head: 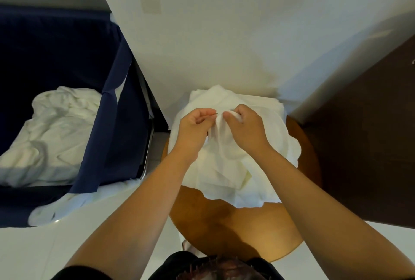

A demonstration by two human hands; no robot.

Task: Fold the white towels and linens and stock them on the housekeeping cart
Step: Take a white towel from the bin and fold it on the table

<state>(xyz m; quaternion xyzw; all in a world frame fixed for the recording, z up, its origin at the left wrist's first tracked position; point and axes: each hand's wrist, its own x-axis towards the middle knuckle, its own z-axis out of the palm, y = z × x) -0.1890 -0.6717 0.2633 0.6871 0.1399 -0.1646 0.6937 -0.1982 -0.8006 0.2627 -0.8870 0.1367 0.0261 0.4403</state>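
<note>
Early stage, I'd say: L hand [195, 122] & R hand [245, 127] both pinch the white towel [238, 167], an unfolded heap on the round table [224, 226]. More crumpled linens [51, 127] sit in the navy cart bag [67, 44]; no folded stock visible.

Both forearms bare, extended forward. The left arm enters from 7 o'clock and the right from 4 o'clock, converging just above frame centre.

Left hand [195, 128]: back up, fingers curled, thumb and forefinger pinching a fold of the white towel [233, 167].

Right hand [246, 127]: back up, fingers curled, gripping the same fold.

The hands sit side by side, fingertips facing.
</note>
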